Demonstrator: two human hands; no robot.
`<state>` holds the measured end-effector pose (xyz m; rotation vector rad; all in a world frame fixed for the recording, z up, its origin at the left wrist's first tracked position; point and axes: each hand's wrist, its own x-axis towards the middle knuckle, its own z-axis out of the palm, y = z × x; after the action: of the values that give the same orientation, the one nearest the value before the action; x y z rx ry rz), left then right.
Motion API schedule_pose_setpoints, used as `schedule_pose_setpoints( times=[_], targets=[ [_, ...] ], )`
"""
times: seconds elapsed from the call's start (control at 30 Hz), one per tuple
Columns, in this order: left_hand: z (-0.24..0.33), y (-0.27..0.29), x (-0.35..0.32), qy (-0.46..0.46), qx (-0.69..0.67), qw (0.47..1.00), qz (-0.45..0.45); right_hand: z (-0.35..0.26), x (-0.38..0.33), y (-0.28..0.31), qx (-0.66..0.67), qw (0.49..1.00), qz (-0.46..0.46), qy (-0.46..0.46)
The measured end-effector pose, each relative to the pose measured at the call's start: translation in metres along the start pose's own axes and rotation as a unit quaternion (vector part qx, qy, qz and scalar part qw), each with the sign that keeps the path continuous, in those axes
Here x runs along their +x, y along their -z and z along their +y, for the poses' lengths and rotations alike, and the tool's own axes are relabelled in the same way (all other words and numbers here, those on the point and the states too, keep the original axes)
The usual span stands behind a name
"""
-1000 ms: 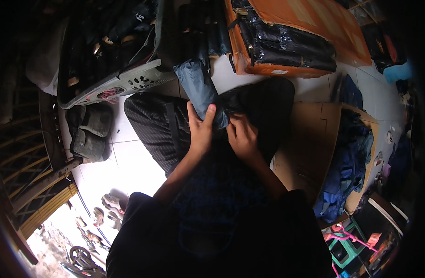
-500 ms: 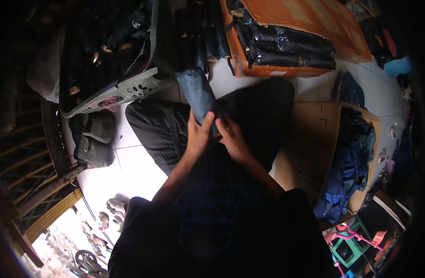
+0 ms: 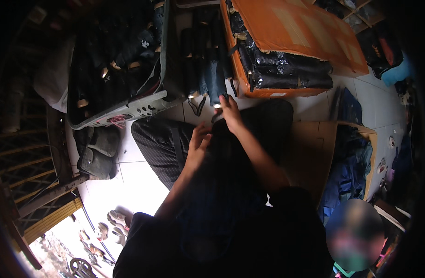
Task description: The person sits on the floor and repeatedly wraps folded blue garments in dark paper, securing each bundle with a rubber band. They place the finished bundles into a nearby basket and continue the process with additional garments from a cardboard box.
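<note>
far left: grey plastic laundry basket [image 3: 129, 109], tipped, packed with dark folded garments [image 3: 115, 55]
left, near basket: two dark folded pieces [image 3: 95, 150] stacked on the white tile floor [image 3: 129, 178]
near left: sandals [image 3: 117, 217] on the floor by a wooden gate [image 3: 50, 217]
centre: dark pinstriped cloth [image 3: 159, 146] spread over the person's lap, runs left to right under both forearms
left hand [image 3: 198, 139]: fingers curled, resting on the dark cloth on the lap; whether it pinches the cloth, cannot tell
rolled jeans [image 3: 215, 81]: blue denim roll, upright in a row of dark rolls [image 3: 194, 60], far centre, just beside the orange box
right hand [image 3: 231, 111]: reaches far past the left hand, fingertips touching the lower end of the rolled jeans; fingers bent, grip not clear
far right of centre: orange cardboard box [image 3: 291, 28], dark wrapped bundles [image 3: 286, 69] stacked in its open side
right: flat cardboard box [image 3: 323, 139] with blue denim [image 3: 349, 167] piled in it
far right edge: dark bags [image 3: 381, 46], small items, too dim to tell
</note>
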<state>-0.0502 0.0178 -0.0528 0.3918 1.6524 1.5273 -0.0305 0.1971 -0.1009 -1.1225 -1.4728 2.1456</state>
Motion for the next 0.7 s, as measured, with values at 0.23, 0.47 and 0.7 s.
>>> schedule_pose_setpoints(
  times=[0.23, 0.47, 0.7],
  targets=[
    [0.008, 0.008, -0.004, -0.006, -0.007, 1.000, 0.013, 0.027, 0.095, 0.003, 0.081, 0.995, 0.053, 0.033],
    [0.006, 0.009, 0.001, -0.015, 0.010, 1.000, -0.021, 0.005, 0.040, 0.018, 0.024, 0.981, 0.152, 0.116],
    [0.001, 0.002, 0.019, -0.008, 0.008, 0.999, -0.053, -0.106, -0.161, 0.084, -0.039, 0.980, 0.051, 0.189]
  ],
)
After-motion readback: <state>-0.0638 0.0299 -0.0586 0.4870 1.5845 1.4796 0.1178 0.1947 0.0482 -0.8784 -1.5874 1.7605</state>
